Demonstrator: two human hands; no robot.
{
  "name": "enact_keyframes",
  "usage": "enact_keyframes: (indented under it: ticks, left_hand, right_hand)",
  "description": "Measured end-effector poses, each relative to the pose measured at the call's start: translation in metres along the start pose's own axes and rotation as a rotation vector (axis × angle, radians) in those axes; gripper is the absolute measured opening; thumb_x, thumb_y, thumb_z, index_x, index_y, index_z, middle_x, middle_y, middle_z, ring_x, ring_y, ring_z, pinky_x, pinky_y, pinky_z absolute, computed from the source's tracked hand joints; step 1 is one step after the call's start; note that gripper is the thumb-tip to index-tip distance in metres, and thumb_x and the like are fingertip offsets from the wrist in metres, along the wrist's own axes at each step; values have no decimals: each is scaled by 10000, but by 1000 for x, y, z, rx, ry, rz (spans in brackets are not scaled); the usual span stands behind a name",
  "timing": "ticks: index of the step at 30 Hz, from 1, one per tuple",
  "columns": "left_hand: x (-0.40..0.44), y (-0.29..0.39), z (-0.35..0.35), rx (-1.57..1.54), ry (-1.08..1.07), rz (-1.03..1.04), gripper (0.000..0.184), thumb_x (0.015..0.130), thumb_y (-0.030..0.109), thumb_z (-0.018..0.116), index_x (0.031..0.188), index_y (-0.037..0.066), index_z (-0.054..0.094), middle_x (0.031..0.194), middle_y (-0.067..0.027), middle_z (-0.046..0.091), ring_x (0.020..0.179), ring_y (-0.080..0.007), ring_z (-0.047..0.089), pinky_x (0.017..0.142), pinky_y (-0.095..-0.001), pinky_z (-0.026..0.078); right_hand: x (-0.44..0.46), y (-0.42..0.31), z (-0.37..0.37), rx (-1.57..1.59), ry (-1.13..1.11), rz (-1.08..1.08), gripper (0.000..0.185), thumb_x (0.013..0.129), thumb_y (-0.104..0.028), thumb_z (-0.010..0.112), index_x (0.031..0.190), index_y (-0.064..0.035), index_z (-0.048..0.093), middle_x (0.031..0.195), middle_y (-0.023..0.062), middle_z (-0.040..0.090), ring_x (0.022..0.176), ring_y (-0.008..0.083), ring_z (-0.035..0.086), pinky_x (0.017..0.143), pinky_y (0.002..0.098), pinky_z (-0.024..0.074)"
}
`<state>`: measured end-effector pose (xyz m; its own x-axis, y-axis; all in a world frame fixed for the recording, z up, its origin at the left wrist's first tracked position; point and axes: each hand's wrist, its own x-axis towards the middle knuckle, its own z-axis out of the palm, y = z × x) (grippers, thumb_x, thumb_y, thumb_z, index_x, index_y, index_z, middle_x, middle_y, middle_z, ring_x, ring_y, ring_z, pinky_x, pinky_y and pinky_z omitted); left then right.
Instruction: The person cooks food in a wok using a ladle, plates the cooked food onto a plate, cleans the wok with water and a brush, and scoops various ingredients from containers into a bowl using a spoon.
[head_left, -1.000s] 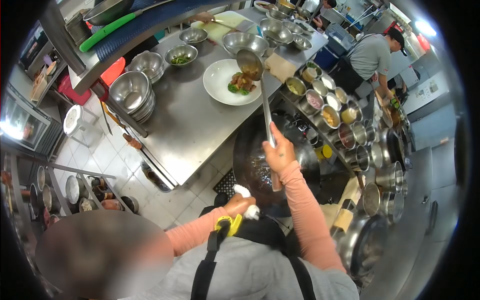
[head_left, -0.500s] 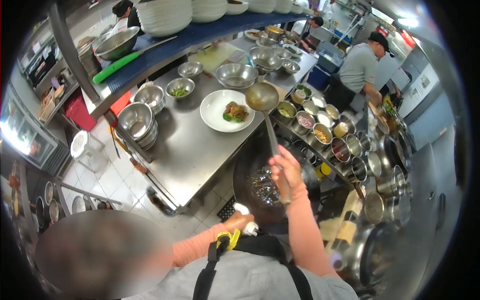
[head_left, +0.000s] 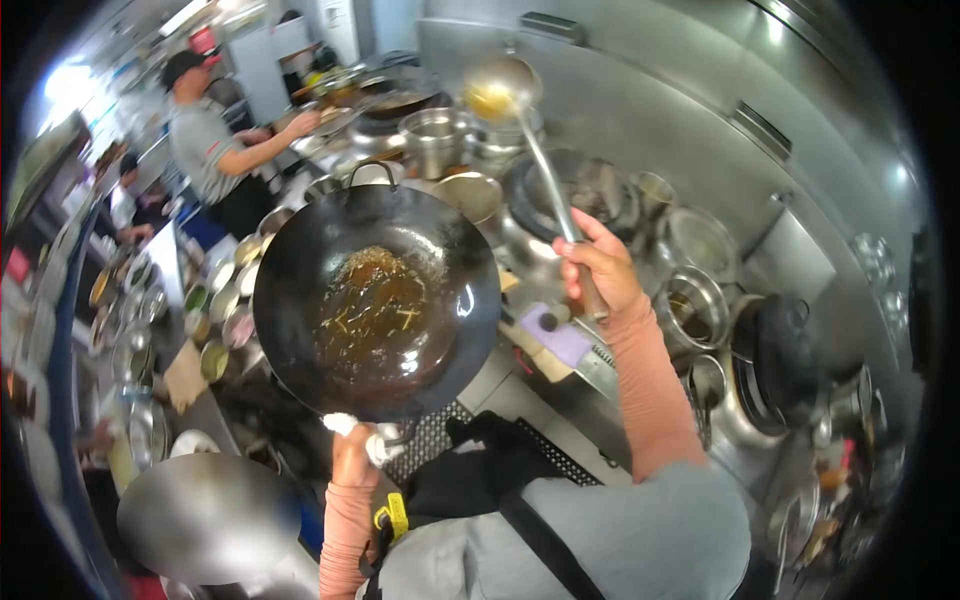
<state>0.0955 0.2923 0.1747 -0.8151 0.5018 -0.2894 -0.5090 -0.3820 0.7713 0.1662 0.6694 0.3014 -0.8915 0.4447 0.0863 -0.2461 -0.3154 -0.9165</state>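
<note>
A black wok (head_left: 285, 310) hangs before me, with thin brown sauce (head_left: 385, 325) and a few pale strips inside it. At its near rim, my left hand (head_left: 352, 457) is closed round the handle through a white cloth (head_left: 380, 447). The handle itself is mostly hidden. My right hand (head_left: 603, 268) grips the wooden end of a long metal ladle (head_left: 520, 85). Yellowish liquid shows in the ladle's bowl, which is held up beyond the wok's far right side and is slightly blurred.
Metal pots (head_left: 432, 138) line the back of the range. More pots (head_left: 695, 305) and a large dark lid (head_left: 785, 350) stand at right. A purple cloth (head_left: 560, 340) lies on the range edge. A co-worker (head_left: 205, 140) stands upper left, near ingredient tins (head_left: 213, 360).
My view has swung right, from the plating counter to the range. The wok has come up and round with my left hand. The ladle remains in my right hand.
</note>
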Motion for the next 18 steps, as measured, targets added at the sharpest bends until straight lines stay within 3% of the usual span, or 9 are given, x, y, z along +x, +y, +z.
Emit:
enact_keyframes:
  ticks: [3, 6, 7, 10, 12, 13, 16, 17, 18]
  left_hand:
    - [79, -3, 44, -17, -129, 9, 338, 806, 22, 465, 1113, -94, 542, 961, -202, 654, 774, -302, 683, 549, -367, 570]
    - [162, -11, 73, 70, -316, -200, 225, 802, 94, 520, 933, -65, 610, 862, -211, 678, 734, -319, 675, 643, -403, 576]
    - [185, -17, 94, 57, -271, -246, 168, 808, 114, 538, 802, -40, 604, 777, -228, 677, 650, -319, 669, 565, -408, 557]
    - [242, -26, 150, 42, -282, -407, 250, 874, 131, 487, 1058, -18, 566, 904, -179, 669, 735, -284, 667, 510, -354, 499]
    - [278, -37, 170, 48, -336, -474, 216, 871, 137, 499, 1031, 13, 575, 875, -144, 658, 725, -268, 653, 516, -351, 496]
    - [294, -45, 177, 54, -356, -507, 199, 870, 140, 505, 1017, 28, 579, 860, -126, 653, 720, -260, 646, 518, -349, 495]
    - [338, -68, 201, 116, -305, -590, 140, 866, 148, 528, 961, 61, 581, 810, -93, 621, 708, -250, 626, 509, -340, 487]
    - [348, -70, 212, 112, -376, -601, 100, 862, 148, 544, 919, 75, 583, 788, -83, 602, 720, -249, 622, 529, -362, 494]
    - [359, -73, 224, 131, -397, -612, 100, 864, 152, 543, 914, 75, 583, 794, -85, 608, 725, -248, 624, 541, -369, 498]
  right_hand:
    - [17, -5, -85, -247, 436, -62, 733, 823, 10, 617, 1475, 9, 281, 764, 69, 588, 551, 118, 544, 420, 251, 457]
    - [48, -7, -188, -352, 777, -72, 740, 781, 14, 609, 1455, 25, 303, 708, 77, 590, 492, 147, 543, 394, 293, 449]
    - [57, -9, -217, -402, 873, -59, 715, 772, 16, 598, 1437, 22, 335, 706, 86, 595, 485, 159, 548, 392, 308, 448]
    - [70, -11, -302, -604, 1099, 12, 639, 745, 20, 564, 1371, 12, 436, 705, 119, 609, 470, 198, 565, 393, 348, 447]
    - [69, -31, -326, -840, 1149, 55, 584, 731, 20, 542, 1313, 6, 505, 713, 146, 618, 467, 225, 578, 402, 368, 453]
    - [64, -34, -338, -929, 1179, 120, 509, 719, -15, 549, 1227, 9, 572, 771, 200, 657, 567, 287, 642, 532, 410, 511]
    - [66, 13, -433, -1486, 1397, -49, 435, 725, -92, 566, 1144, 19, 607, 791, 211, 685, 709, 334, 677, 711, 417, 532]
    - [66, 1, -414, -1418, 1381, 174, 413, 747, -117, 573, 1138, 10, 611, 955, 226, 696, 835, 370, 674, 841, 411, 507]
    - [64, -10, -427, -1295, 1219, 290, 388, 762, -117, 574, 1126, 11, 613, 992, 225, 686, 811, 350, 674, 816, 412, 515]
